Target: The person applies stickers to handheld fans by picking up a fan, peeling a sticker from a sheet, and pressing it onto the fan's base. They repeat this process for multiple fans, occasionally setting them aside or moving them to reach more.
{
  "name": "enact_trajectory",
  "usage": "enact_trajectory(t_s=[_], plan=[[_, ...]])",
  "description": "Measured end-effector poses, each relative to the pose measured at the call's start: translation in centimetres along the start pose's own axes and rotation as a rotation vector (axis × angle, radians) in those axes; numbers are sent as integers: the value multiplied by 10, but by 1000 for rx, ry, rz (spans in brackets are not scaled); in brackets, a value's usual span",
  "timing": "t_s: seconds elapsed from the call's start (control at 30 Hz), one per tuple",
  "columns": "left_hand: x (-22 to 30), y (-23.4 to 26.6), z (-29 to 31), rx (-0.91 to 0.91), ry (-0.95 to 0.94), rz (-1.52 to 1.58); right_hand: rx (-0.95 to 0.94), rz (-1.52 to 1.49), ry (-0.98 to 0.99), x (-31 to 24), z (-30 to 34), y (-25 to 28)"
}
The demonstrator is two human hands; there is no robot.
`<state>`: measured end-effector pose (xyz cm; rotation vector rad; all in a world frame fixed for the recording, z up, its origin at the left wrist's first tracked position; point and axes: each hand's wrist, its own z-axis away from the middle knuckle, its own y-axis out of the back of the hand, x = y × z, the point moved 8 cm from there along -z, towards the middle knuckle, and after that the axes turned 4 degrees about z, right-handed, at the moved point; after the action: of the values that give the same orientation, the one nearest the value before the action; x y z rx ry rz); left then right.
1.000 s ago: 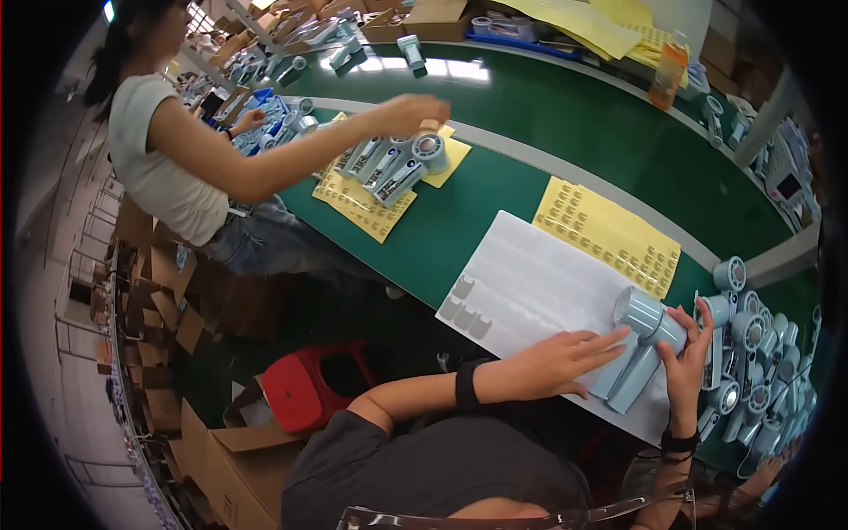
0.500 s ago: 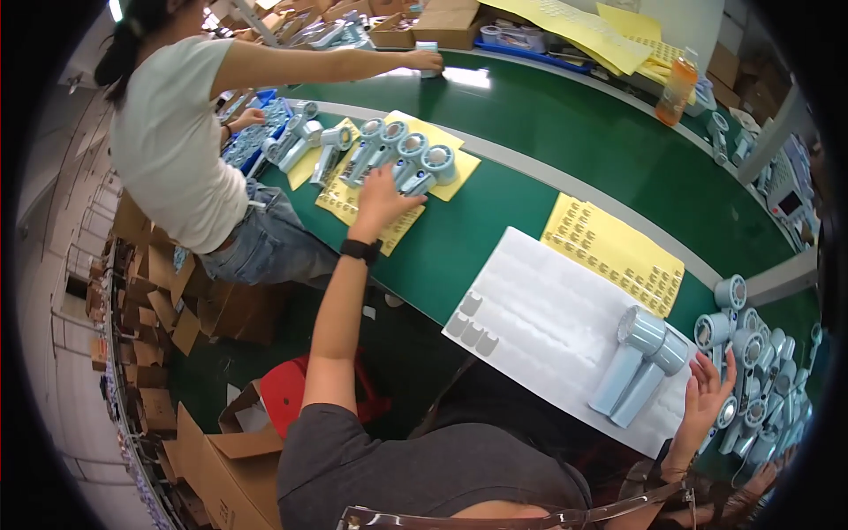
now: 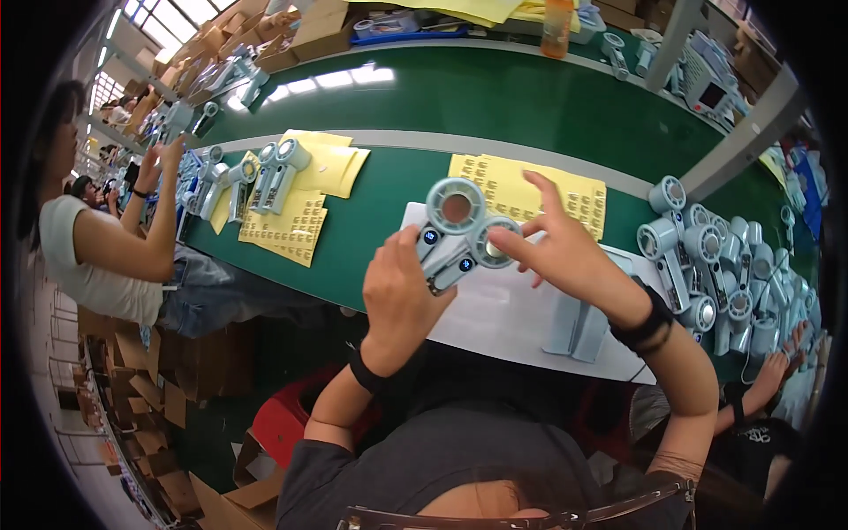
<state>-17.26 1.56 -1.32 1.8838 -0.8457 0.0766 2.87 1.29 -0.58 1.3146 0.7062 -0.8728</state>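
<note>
My left hand [image 3: 397, 287] is wrapped round the handles of two pale blue handheld fans, held up side by side over a white sheet [image 3: 468, 314]. Round grilles top both the left fan [image 3: 454, 207] and the right fan [image 3: 491, 242], and a small dark round display shows on each handle. My right hand [image 3: 570, 252] is at the right fan's head with fingers spread; one fingertip appears to touch the grille. Two more fans [image 3: 576, 331] lie on the white sheet, partly hidden by my right forearm. A yellow sheet of small grey stickers [image 3: 583, 199] lies behind.
To the left, several fans [image 3: 281, 172] lie on yellow sticker sheets [image 3: 296, 234]. A large heap of fans [image 3: 738, 265] covers the right of the green table, with another person's hands [image 3: 777, 362] beside it. A co-worker [image 3: 115, 230] is at far left. An orange bottle [image 3: 556, 28] stands behind.
My left hand has taken two fans from the row on the left and brought them before me. My right hand has risen to them. The co-worker's outstretched arm has drawn back.
</note>
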Motion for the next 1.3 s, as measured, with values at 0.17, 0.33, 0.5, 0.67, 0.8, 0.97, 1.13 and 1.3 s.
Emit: enact_trajectory(t_s=[0.17, 0.33, 0.5, 0.67, 0.8, 0.97, 1.13, 1.3], plan=[[24, -38, 26, -76, 10, -25, -23, 138, 36, 36, -25, -1], [30, -44, 40, -124, 23, 32, -114, 280, 59, 30, -26, -6], [38, -52, 50, -194, -37, 52, -189, 393, 118, 27, -21, -17], [24, -56, 53, -250, 70, 408, -337, 331, 199, 38, -22, -6], [36, -62, 59, -302, 58, 304, -375, 321, 208, 46, -23, 3], [39, -60, 50, -539, 12, 469, -246, 279, 201, 40, -20, 15], [12, -28, -22, -606, -99, 330, 46, 31, 109, 69, -33, 91], [19, -75, -120, -379, -380, 210, 254, 59, -49, 111, -30, 125]])
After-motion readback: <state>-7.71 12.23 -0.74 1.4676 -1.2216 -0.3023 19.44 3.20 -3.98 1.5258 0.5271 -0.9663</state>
